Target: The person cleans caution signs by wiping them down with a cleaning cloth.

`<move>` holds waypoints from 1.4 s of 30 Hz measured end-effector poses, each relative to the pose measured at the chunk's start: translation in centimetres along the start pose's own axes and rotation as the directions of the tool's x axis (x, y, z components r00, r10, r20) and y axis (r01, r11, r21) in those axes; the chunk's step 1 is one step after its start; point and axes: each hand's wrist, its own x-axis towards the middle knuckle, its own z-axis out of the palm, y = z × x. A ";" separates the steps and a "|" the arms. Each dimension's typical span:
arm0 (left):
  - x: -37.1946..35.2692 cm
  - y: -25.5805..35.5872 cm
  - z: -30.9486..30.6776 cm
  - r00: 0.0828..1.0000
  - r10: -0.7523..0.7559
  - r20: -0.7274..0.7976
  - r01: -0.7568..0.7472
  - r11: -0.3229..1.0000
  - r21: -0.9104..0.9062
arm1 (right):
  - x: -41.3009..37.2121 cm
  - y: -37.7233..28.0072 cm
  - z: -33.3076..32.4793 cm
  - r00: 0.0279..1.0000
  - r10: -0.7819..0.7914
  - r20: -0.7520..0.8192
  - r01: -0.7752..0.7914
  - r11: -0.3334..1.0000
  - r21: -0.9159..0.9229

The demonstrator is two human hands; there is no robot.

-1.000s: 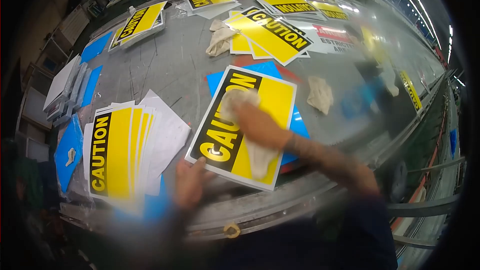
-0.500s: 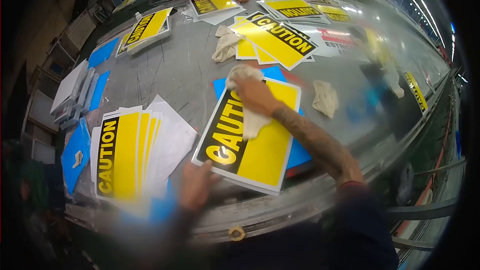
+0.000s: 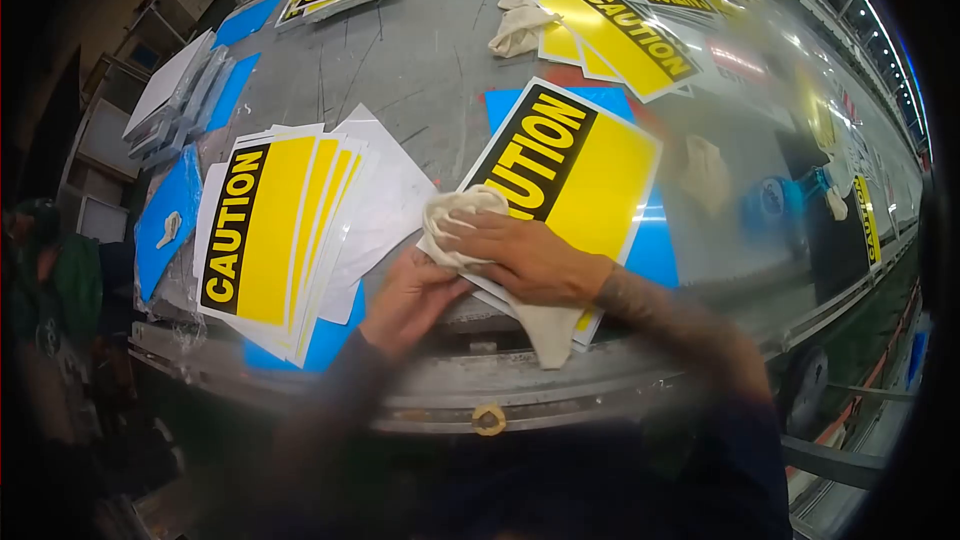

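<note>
A yellow and black caution sign (image 3: 605, 175) lies at a slant in front of me, on top of a blue sheet (image 3: 655, 240). My right hand (image 3: 530, 252) presses a bunched cream cloth (image 3: 548, 330) on the sign's near left corner; the cloth's loose end hangs toward the table edge. At that same corner, my left hand (image 3: 412, 300) grips the sign's edge, its fingertips partly hidden beneath the cloth and sign. Left of it, a fanned stack of caution signs (image 3: 275, 230) rests with white sheets (image 3: 375, 180) beside it.
More caution signs (image 3: 620, 35) and a crumpled cloth (image 3: 520, 25) lie farther back. Wrapped stacks (image 3: 170, 90) stand at the left. Another cloth (image 3: 706, 175) and a blue bottle (image 3: 775, 198) are at the right. The metal table edge (image 3: 420, 390) runs before me. Co-workers' hands show at the far side.
My right hand has slid the cloth from the sign's far left corner down to the near left corner, meeting my left hand. The view has tilted downward.
</note>
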 end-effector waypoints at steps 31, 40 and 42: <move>0.9 -1.1 0.5 0.986 0.071 -0.149 -0.057 0.994 0.091 | -3.8 0.8 -1.9 0.997 0.045 0.065 -0.033 0.986 -0.166; 1.0 -2.2 -0.2 0.963 0.086 -0.257 -0.046 0.986 0.159 | -3.3 3.0 -1.5 0.999 -0.052 0.016 0.051 0.796 -0.603; 0.7 -1.9 -0.2 0.974 0.079 -0.214 -0.040 0.983 0.182 | -3.6 3.1 -1.8 0.999 0.000 -0.032 -0.013 0.910 -0.414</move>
